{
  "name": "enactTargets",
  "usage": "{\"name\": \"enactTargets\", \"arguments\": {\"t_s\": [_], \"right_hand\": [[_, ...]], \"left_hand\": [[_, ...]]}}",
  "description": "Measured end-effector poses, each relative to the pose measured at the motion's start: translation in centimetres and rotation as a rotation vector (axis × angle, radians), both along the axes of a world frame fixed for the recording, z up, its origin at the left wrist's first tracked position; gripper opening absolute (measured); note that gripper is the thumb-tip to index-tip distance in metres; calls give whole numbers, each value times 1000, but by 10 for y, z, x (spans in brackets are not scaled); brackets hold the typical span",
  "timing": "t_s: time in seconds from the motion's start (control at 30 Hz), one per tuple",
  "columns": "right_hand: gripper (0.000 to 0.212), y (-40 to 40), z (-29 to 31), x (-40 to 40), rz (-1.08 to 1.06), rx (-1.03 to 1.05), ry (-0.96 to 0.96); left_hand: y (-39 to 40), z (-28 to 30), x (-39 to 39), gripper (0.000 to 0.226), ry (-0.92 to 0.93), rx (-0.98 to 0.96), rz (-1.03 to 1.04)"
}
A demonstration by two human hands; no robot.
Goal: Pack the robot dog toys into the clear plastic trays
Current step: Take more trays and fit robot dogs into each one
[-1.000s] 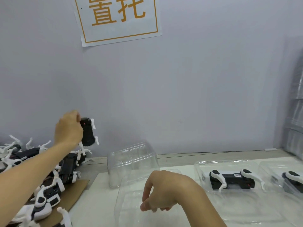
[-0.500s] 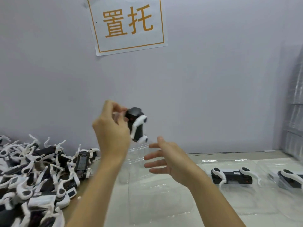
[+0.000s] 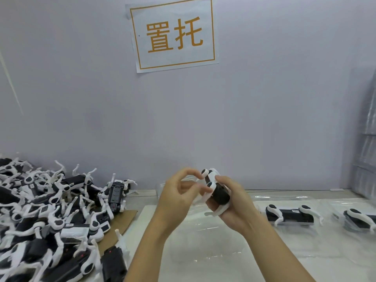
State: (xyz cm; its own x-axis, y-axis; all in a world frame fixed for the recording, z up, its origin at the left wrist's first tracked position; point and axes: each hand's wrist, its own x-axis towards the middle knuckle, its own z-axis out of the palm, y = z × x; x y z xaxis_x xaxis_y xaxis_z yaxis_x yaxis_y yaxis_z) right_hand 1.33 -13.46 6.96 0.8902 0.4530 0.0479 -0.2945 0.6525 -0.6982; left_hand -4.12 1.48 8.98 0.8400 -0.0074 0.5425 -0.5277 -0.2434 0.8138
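We hold one black-and-white robot dog toy (image 3: 216,189) in the air above the bench (image 3: 284,259), over an empty clear plastic tray (image 3: 205,241). Our right hand (image 3: 234,204) wraps its fingers round the body, while our left hand (image 3: 179,194) pinches a white leg with curled fingers. To the right, two filled trays lie side by side, one dog (image 3: 291,215) in the nearer, another (image 3: 360,219) at the frame's edge. On the left a heap of loose dogs (image 3: 50,216) covers a sheet of cardboard (image 3: 122,220) to the bench's near edge. Behind everything stands a pale wall (image 3: 264,119) with a paper sign (image 3: 173,35); stacked clear plastic (image 3: 366,149) leans at far right.
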Motion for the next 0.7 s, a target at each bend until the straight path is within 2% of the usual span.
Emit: {"name": "enactTargets", "arguments": {"t_s": [0.1,0.17,0.23,0.27,0.33,0.4,0.6,0.7], "right_hand": [[46,-3,-8,1,-29,-46,25],[52,-5,-14,1,8,-65,14],[52,-5,-19,0,74,-70,2],[50,-5,-21,-1,109,-71,-6],[40,-4,-22,-2,165,-90,-34],[33,-1,-21,-4,195,-137,-89],[36,3,-18,0,158,-288,-178],[30,6,-10,1,39,-509,-316]], "left_hand": [[5,-18,10,18,5,-241,242],[5,-31,16,17,75,-344,317],[7,-41,21,13,176,-409,290],[7,-43,22,19,230,-435,254],[6,-44,23,28,322,-524,143],[7,-42,21,25,364,-591,54],[17,-43,23,29,336,-547,14],[19,-42,28,33,278,-532,122]]}}
